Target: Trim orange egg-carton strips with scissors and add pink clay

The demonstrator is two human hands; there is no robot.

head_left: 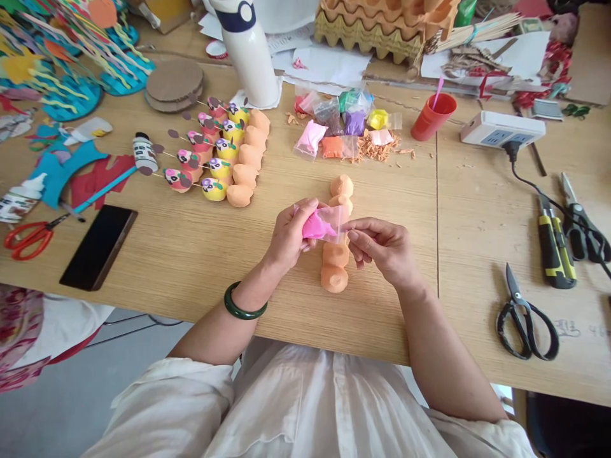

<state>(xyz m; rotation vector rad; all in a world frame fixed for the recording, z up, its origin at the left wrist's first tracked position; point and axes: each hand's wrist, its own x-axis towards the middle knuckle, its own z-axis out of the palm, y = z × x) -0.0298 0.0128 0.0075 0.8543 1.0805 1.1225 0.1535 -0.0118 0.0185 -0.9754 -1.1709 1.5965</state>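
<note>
A clear bag of bright pink clay (pixel 319 225) is held above the table. My left hand (pixel 289 234) grips its filled end, thumb on top. The fingertips of my right hand (pixel 382 247) pinch the bag's flat right edge. Under the bag and partly hidden by it, a row of peach-coloured rounded cups (pixel 335 278) runs away from me on the wood. Beyond lie more small bags, among them a light pink one (pixel 311 137), an orange one (pixel 333 147) and a purple one (pixel 355 122).
Decorated cups (pixel 213 189) with sticks stand at the left, near a phone (pixel 98 247) and red scissors (pixel 29 240). A white bottle (pixel 249 57) and a red cup (pixel 433 117) stand behind. Black scissors (pixel 526 321), a cutter (pixel 555 248) and a power strip (pixel 503 130) lie right.
</note>
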